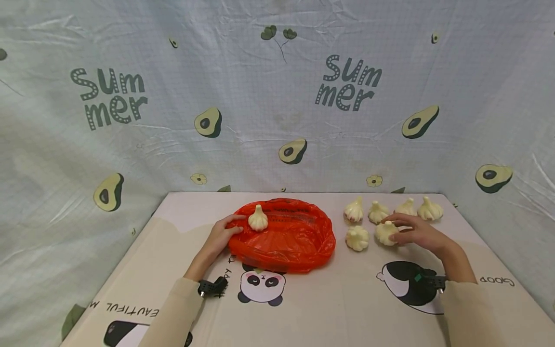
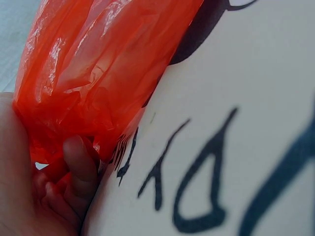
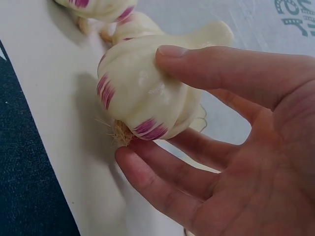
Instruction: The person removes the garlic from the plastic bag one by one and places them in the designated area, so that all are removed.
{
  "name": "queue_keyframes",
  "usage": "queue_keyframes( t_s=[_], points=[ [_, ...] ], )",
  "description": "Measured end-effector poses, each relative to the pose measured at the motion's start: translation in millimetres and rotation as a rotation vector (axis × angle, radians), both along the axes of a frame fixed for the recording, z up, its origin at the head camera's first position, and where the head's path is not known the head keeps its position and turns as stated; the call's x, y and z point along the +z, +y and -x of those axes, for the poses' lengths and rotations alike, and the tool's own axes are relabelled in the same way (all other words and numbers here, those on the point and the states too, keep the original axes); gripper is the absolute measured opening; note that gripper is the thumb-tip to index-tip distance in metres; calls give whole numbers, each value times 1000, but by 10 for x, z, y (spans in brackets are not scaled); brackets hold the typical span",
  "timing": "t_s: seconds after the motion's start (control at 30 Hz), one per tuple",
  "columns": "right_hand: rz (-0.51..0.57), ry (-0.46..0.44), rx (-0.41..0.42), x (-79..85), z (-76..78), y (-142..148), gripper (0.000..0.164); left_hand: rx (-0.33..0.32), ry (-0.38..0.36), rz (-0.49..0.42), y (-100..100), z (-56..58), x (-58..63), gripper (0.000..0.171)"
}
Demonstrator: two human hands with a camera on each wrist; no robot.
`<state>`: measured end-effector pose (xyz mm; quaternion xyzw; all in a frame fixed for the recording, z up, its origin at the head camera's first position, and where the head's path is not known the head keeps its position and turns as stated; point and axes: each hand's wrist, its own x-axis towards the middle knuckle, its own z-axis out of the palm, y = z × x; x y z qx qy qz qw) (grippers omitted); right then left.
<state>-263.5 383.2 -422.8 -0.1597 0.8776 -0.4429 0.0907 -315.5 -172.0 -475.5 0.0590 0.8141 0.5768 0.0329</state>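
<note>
A red plastic bag (image 1: pixel 299 260) lies spread into a shallow open bowl shape on the table. One garlic bulb (image 1: pixel 258 219) rests inside it by the left rim. My left hand (image 1: pixel 220 237) holds that rim, fingers curled at the plastic (image 2: pixel 83 78) in the left wrist view; part of the grip is hidden. Over on the right, my right hand (image 1: pixel 416 232) pinches a white garlic bulb (image 3: pixel 142 83) with purple streaks and a tuft of roots, thumb on one side and fingers on the other. Another garlic bulb (image 1: pixel 357 238) sits just left of it.
Behind the right hand stand several more bulbs, including a garlic bulb (image 1: pixel 354 210) at the row's left and a garlic bulb (image 1: pixel 430 209) at its right. The table (image 1: pixel 329 308) has a printed panda cover. A patterned curtain (image 1: pixel 243 96) hangs behind it.
</note>
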Motion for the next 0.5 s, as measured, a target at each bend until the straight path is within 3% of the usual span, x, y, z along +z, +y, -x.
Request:
queue_keyframes(
  t_s=[0.5],
  points=[
    [-20,35,31,-36,23,-22,43,5,-20,2,11,-1,2,44]
  ],
)
